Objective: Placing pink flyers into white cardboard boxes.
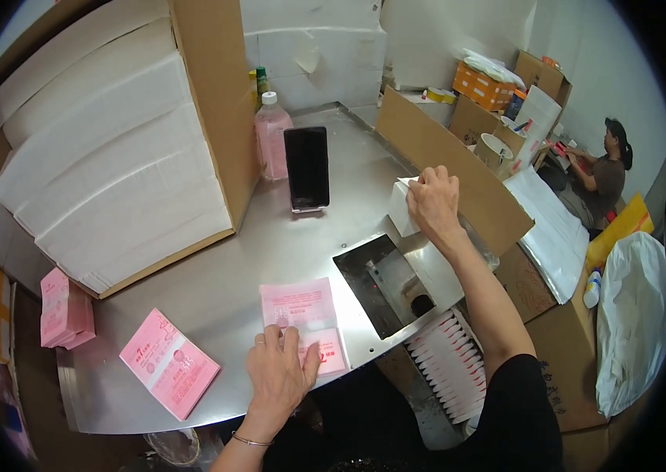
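My left hand (279, 374) rests at the table's near edge, fingers spread and bent over a translucent pink packet (299, 297). Its thumb lies on a smaller pink and white packet (331, 355). Further off to the right, my right hand (435, 203) is closed over the top of a white box (402, 211); its fingertips are partly hidden. Between the hands, a rectangular opening (364, 271) is set in the metal table, with a metal part and a dark round hole inside. A stack of pink packets with a white band (169, 363) lies left of my left hand.
A large carton (211, 102) filled with white sheets stands at left, by more pink packets (65, 311). A propped phone (307, 169) and pink bottle (273, 138) stand behind. A cardboard panel (455, 161) edges the right side. Below sits a tray of white-pink packets (447, 366). Another person (604, 169) sits far right.
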Demonstrator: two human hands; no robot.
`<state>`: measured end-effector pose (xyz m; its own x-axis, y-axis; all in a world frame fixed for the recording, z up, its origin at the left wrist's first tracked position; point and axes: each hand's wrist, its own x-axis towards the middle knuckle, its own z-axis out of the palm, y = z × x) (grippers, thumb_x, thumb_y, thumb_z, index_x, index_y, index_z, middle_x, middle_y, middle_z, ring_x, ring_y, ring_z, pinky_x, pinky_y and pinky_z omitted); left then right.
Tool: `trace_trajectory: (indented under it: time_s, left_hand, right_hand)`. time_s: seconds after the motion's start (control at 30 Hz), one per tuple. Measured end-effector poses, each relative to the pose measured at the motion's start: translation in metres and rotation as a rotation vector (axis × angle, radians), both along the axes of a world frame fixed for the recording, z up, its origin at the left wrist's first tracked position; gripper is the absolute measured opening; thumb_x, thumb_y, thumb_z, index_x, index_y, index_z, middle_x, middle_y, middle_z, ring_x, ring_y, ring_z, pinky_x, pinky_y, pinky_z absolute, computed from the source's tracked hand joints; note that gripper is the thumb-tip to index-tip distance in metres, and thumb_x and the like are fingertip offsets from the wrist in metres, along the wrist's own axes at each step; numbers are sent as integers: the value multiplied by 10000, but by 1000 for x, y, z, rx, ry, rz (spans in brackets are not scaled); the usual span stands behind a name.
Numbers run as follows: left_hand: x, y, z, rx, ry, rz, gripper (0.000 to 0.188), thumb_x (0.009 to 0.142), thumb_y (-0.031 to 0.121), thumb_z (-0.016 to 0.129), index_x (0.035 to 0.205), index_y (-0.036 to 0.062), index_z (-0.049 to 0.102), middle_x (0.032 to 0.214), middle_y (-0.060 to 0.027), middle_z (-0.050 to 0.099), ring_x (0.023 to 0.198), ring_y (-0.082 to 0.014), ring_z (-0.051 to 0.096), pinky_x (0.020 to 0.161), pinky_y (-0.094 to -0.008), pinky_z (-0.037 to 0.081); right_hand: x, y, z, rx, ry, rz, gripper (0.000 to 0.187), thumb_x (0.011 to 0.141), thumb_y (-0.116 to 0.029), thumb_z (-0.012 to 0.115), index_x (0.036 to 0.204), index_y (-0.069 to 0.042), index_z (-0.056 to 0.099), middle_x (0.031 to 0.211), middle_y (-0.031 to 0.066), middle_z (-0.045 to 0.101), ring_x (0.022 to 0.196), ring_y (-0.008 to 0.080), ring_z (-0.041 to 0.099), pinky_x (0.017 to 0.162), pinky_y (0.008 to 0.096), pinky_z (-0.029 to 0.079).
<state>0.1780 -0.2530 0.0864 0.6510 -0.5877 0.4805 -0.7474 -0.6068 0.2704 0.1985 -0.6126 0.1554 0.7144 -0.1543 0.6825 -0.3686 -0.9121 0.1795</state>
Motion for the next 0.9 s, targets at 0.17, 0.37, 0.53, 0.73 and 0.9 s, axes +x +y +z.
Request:
trace_trajectory:
  time_s: [0.17, 0.37, 0.53, 0.73, 0.9]
  left_hand:
    - [0, 3, -1, -15, -6, -1, 361, 800, 308, 720, 976, 12, 610, 959, -163, 536, 776, -294, 561, 586, -389, 445]
    - [-1, 3, 0, -24, -9, -11, 346, 803, 307, 719, 958, 18, 608, 954, -155, 529, 777, -287, 549, 578, -378, 433]
    - [-3, 2, 5, -11, -15, 8, 328, 801, 304, 721, 936, 29, 605, 949, -157, 527, 822, -295, 539, 636, -393, 436]
    - [-7, -7, 5, 17, 21, -119, 350, 789, 252, 696, 1030, 18, 597, 957, -173, 531, 858, -320, 538, 692, -418, 439]
    - [-3, 7, 14, 9, 164, -189, 485, 757, 208, 678, 1183, 6, 565, 973, -181, 532, 869, -335, 544, 724, -415, 446]
  right_hand:
    - [-5, 6, -8, 124, 34, 25, 197, 811, -189, 633, 755, -24, 724, 862, 131, 623, 917, 298, 581, 770, 460, 450]
    - [-7, 4, -14, 182, -8, 41, 211, 830, -187, 634, 780, -2, 722, 857, 172, 632, 873, 321, 600, 752, 463, 479]
    - [-8, 0, -17, 255, 3, 50, 174, 822, -147, 630, 820, 8, 711, 863, 180, 624, 893, 330, 594, 782, 471, 479]
    - [-24, 14, -18, 109, -176, 221, 325, 786, 16, 566, 1102, 21, 641, 1119, 209, 634, 1040, 391, 602, 888, 462, 483]
    - [-90, 186, -51, 590, 351, 1099, 332, 808, -30, 593, 1134, 26, 614, 1097, 226, 620, 1083, 421, 605, 970, 549, 468]
